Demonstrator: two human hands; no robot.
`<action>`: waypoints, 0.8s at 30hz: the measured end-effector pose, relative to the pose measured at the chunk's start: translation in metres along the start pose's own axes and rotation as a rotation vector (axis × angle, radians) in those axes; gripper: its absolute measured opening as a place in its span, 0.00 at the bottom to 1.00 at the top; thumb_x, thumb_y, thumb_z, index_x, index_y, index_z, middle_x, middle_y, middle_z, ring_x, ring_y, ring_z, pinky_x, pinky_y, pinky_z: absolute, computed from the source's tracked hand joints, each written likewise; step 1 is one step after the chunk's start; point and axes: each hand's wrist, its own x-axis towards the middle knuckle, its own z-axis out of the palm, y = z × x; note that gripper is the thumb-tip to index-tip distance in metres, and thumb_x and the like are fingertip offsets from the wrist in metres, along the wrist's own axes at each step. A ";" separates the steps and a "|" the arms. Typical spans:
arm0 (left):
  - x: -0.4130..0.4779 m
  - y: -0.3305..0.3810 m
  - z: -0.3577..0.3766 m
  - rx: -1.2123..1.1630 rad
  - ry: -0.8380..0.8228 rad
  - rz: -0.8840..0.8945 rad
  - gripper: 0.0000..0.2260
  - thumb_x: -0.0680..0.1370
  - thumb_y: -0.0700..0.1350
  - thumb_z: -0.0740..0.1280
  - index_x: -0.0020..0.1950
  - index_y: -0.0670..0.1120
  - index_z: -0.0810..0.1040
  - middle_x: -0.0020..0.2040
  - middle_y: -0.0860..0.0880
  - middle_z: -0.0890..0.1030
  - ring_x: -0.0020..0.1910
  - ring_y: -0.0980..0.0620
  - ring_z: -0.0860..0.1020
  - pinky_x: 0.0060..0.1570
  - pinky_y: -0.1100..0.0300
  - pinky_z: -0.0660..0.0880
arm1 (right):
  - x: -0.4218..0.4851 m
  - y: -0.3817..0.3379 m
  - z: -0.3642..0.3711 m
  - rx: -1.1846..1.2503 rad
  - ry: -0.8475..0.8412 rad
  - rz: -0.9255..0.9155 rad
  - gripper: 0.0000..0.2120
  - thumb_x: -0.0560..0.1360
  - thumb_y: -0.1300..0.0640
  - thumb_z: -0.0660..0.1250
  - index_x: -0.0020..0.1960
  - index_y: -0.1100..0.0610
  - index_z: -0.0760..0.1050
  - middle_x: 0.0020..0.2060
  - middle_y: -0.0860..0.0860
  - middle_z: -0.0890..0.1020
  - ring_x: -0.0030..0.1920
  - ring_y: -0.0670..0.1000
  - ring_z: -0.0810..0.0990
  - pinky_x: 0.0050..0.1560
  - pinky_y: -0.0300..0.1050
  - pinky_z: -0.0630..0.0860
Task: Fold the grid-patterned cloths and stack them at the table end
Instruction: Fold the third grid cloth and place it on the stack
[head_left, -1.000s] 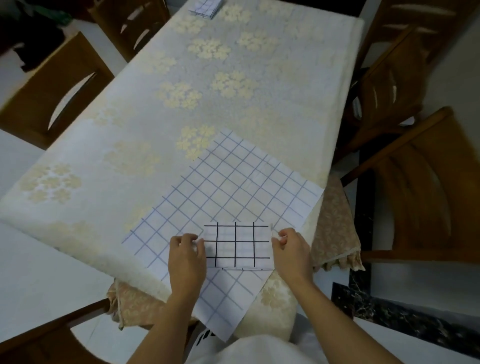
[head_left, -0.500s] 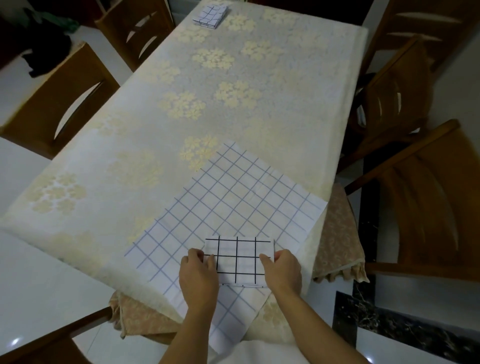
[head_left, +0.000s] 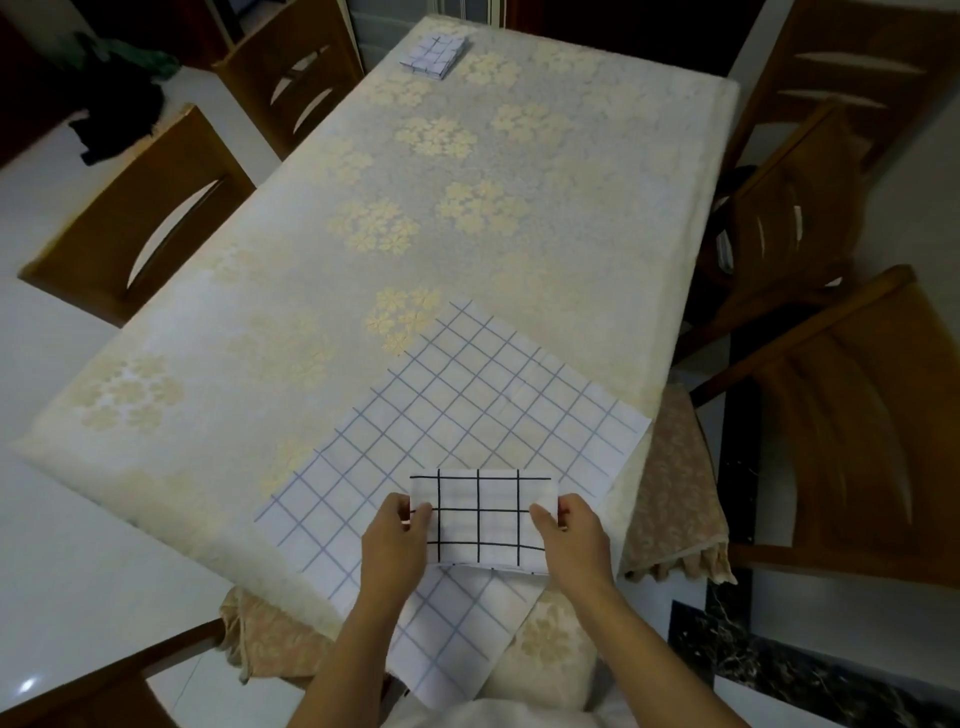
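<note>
Folded cloth (head_left: 480, 519): small flat rectangle, white fabric with bold black grid lines. It is held over the near edge of the bench (head_left: 311, 270).

Left hand (head_left: 392, 548): fingers (head_left: 420, 514) clamped on the cloth's left edge, thumb on top.

Right hand (head_left: 574, 540): fingers (head_left: 540, 517) clamped on its right edge in the same way.

Directly beneath lies an open cloth (head_left: 467, 415), a thin white square with a fine blue-grey grid. It is spread flat and set diagonally, with its near corner hanging over the bench edge.

Stack (head_left: 434, 54): folded grid cloths, squared up, at the far end of the bench.

Bench covering: cream tablecloth (head_left: 561, 218), textured, with pale flower clusters.

Wooden chairs (head_left: 140, 223) stand along both sides.
</note>
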 end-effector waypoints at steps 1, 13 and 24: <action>-0.003 0.006 -0.006 -0.015 -0.009 0.032 0.07 0.82 0.46 0.64 0.47 0.43 0.75 0.43 0.47 0.80 0.39 0.53 0.75 0.34 0.62 0.67 | -0.001 -0.005 -0.005 0.042 -0.014 -0.004 0.15 0.79 0.53 0.68 0.42 0.63 0.70 0.33 0.51 0.70 0.33 0.48 0.68 0.33 0.41 0.66; -0.042 0.057 -0.046 -0.217 -0.004 0.233 0.13 0.83 0.50 0.60 0.44 0.44 0.75 0.36 0.48 0.76 0.34 0.55 0.72 0.35 0.64 0.67 | -0.022 -0.032 -0.052 0.292 -0.119 -0.148 0.38 0.68 0.29 0.70 0.42 0.68 0.71 0.38 0.66 0.78 0.39 0.66 0.78 0.46 0.57 0.78; -0.072 0.055 -0.034 -0.176 0.094 0.386 0.17 0.84 0.48 0.57 0.36 0.45 0.69 0.30 0.49 0.71 0.28 0.56 0.69 0.30 0.64 0.64 | -0.072 -0.025 -0.060 0.288 0.121 -0.391 0.20 0.82 0.51 0.60 0.36 0.63 0.66 0.29 0.52 0.68 0.31 0.50 0.65 0.32 0.45 0.63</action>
